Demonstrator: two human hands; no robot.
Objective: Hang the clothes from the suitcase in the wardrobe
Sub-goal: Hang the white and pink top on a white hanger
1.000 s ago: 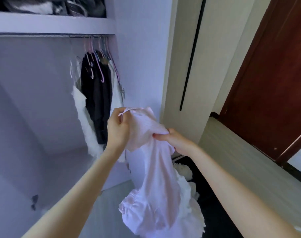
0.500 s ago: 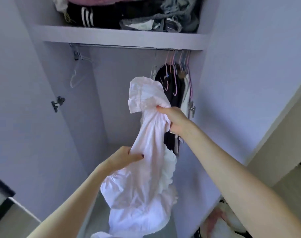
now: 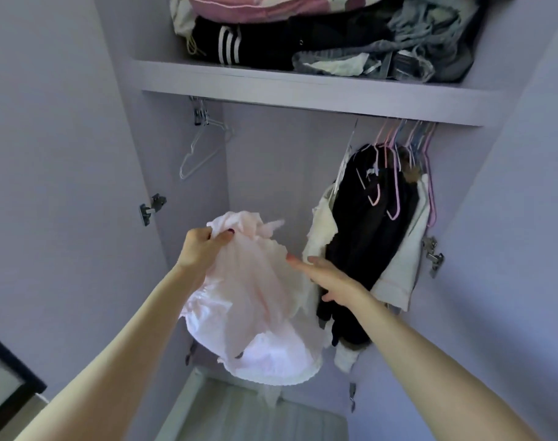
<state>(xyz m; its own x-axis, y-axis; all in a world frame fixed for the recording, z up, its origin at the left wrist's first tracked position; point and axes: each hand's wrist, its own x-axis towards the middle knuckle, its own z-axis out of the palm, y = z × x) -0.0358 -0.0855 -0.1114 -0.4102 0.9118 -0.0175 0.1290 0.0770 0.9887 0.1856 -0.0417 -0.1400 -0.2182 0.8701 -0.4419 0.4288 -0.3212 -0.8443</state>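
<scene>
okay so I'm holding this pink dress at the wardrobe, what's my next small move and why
Probably reach your free right hand up to the empty white hanger at the rail's left end. Your left hand alone grips the pink dress, which has no hanger yet.

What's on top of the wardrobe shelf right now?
On the shelf lie piled clothes: a black garment with white stripes, a pink item, grey-blue pieces. Whatever lies behind the pile is hidden.

A home bedroom or dressing area is shown. A built-in wardrobe [image 3: 80,154] with pale lilac walls fills the view. Folded clothes [image 3: 319,33] are piled on its shelf [image 3: 303,87] at 12 o'clock. Dark and white garments [image 3: 376,237] are hung on pink hangers [image 3: 395,173] at 2 o'clock, and an empty wire hanger [image 3: 204,148] at 10 o'clock.
</scene>
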